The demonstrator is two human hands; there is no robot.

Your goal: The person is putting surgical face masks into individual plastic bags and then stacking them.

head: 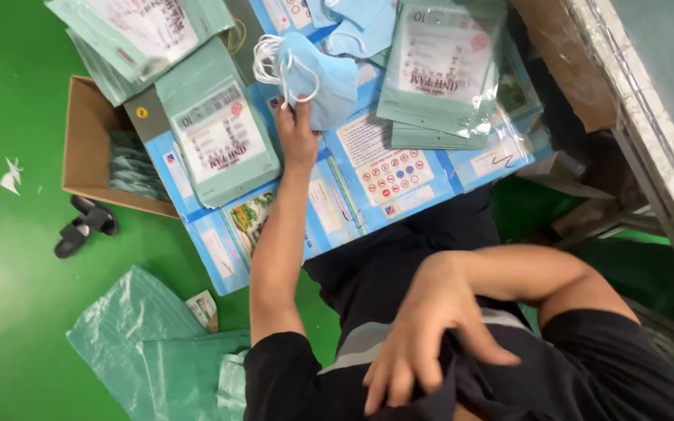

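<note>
Blue face masks [317, 74] under left hand [296, 132], green pouches [216, 136] beside, cardboard box [87, 140] behind.

- Small packing workshop, floor-level work area.
- Green painted floor [17, 312], industrial look.
- Stacks of identical green pouches [220, 140] with printed labels, more of them at upper right [438, 70].
- Pile of blue face masks [313, 74] with white ear loops, loose.
- Blue printed sheets [384, 179] spread as work surface.
- Open cardboard box [87, 132] holding more packets.
- Green plastic bags [142, 343] on floor, black sandals [83, 226] kicked off nearby.
</note>
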